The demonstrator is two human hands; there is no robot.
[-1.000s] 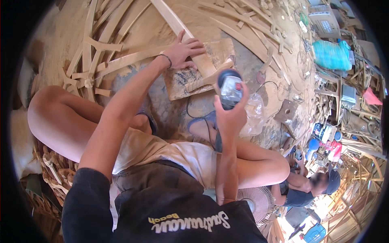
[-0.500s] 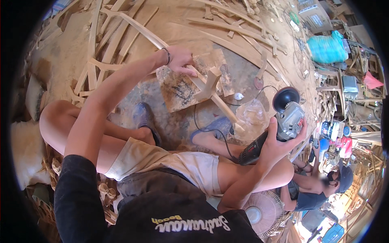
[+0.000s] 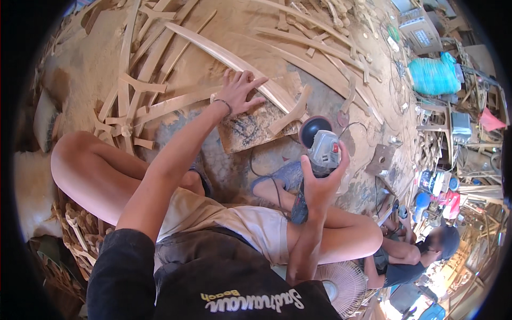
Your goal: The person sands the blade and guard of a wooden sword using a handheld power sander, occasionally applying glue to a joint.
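Observation:
My right hand [image 3: 322,184] is wrapped round a grey angle grinder [image 3: 323,149] with a round black pad [image 3: 314,129]. The pad is right by the near end of a long, pale, curved wooden piece [image 3: 226,57]; I cannot tell whether they touch. A short wooden crosspiece [image 3: 292,114] sits across that end. My left hand [image 3: 241,95] has its fingers spread beside the long piece, the fingertips at its edge, and grips nothing. Under these lies a worn, dusty board [image 3: 240,136] on the floor between my feet.
Curved wooden strips [image 3: 320,37] and Y-shaped wooden parts [image 3: 141,85] lie about the dusty floor. The grinder's cord [image 3: 258,169] runs past my foot. To the right are a turquoise bundle [image 3: 434,73], a fan [image 3: 341,285] and another person [image 3: 408,266] seated at work.
The wooden piece has turned and shifted away, its near end no longer reaching the plastic bag. My left hand has gone from gripping it to spread fingers. The grinder has moved left, toward the wood.

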